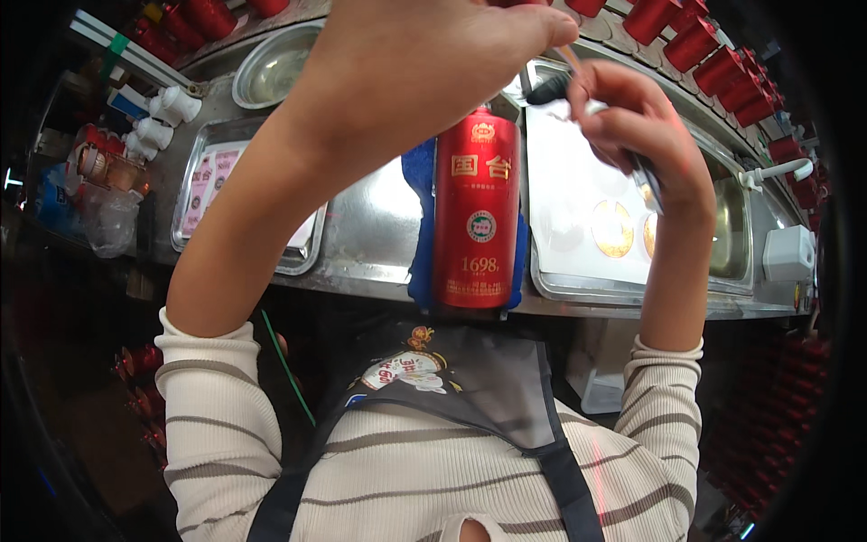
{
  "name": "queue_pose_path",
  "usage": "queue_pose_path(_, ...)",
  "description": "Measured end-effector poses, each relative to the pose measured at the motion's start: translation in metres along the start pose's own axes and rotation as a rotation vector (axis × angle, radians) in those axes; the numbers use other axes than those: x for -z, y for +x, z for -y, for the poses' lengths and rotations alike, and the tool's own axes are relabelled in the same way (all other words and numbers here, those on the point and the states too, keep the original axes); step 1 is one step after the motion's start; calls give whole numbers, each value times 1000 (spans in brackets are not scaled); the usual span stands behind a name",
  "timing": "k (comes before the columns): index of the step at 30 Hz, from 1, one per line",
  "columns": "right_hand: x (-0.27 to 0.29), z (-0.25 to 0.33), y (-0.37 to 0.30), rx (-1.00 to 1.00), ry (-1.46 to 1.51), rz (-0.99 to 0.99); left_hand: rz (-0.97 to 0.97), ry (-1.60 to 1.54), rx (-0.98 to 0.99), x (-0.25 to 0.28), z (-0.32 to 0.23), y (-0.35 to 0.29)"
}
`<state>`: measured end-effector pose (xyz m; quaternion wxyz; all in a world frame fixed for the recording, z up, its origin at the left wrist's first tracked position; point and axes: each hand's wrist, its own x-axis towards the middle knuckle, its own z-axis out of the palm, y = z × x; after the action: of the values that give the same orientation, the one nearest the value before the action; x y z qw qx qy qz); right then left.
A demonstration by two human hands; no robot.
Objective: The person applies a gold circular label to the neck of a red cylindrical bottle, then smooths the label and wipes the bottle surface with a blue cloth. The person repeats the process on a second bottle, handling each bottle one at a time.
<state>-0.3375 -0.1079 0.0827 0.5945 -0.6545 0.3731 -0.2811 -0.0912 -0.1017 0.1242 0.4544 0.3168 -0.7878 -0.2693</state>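
A red bottle [479, 212] with gold print lies in the middle on a blue cloth-like pad [418, 226]. Over its upper end reaches my left hand [424, 68], large and close, thumb and fingers closed at a thin orange-yellow strip [569, 59]. The strip runs down to my right hand [637, 117], whose curled fingers also hold something with a dark, blurred end [548, 90]. A shiny metal piece [647, 185] shows below that palm; whether it belongs to the dark end, I cannot tell. Part of the left fingers and the bottle's top are hidden.
On the right, a metal tray [564, 285] holds a white sheet with round gold stickers [613, 228]. A left tray [302, 265] holds printed labels. Behind it stands a metal bowl [242, 86]. A sink [733, 221] with a white tap [781, 172] is far right. Red bottles [694, 41] line the back.
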Motion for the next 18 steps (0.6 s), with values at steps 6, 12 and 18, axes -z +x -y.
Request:
queue_pose_path(6, -43, -24, -100, -200, 76, -214, -132, -331, 394, -19, -9, -113)
queue_pose_path(12, -101, -56, -136, -301, 97, -287, -225, -532, 773, -51, -17, -207)
queue_pose_path(18, -122, -82, -131, -241, 197, -381, -312, -574, 740, -62, -4, -226)
